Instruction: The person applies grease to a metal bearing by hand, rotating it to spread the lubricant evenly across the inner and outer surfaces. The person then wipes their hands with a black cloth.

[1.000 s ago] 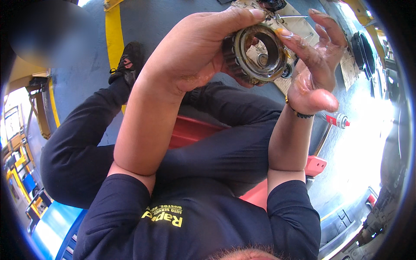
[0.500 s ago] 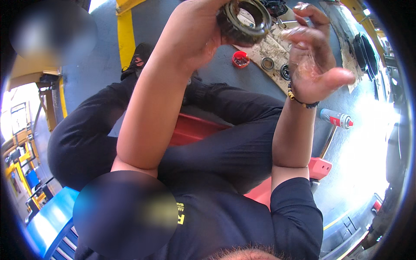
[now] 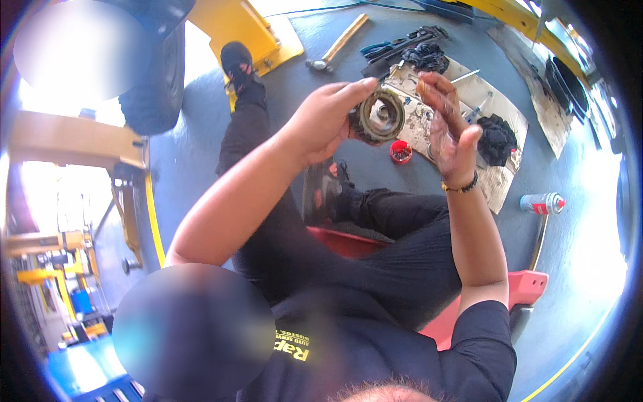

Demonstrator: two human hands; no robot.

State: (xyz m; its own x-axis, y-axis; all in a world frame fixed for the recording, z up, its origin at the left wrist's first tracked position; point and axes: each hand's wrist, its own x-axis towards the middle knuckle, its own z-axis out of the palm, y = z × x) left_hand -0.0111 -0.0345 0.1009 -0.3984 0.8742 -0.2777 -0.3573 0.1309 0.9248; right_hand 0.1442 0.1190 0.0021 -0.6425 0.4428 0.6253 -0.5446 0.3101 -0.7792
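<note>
My left hand (image 3: 320,124) is closed on a greasy, ring-shaped bearing (image 3: 368,127), thumb along its upper edge. The bearing is tilted so its round opening faces right, above the floor in front of my lap. My right hand (image 3: 453,144) is held up to its right, apart from it, palm toward it and thumb standing out. Fingers are stretched, with shiny grease on the palm and fingertips. Just below, between the hands, a red cup (image 3: 401,154) of small parts stands on the floor. A stained cardboard sheet (image 3: 502,186) lies behind and below my right hand.
Black crumpled rags (image 3: 497,141) lie on the cardboard. A hammer (image 3: 348,37) and blue-handled pliers (image 3: 376,47) are farther off. At right stand a spray can (image 3: 539,203) lying on its side and a red frame (image 3: 528,288). A tyre (image 3: 161,87) and yellow lift base (image 3: 258,40) are at far left.
Both hands and the bearing appear lower in the picture, with the view shifted to show more floor ahead. My left leg looks straighter. The left hand keeps hold of the bearing.
</note>
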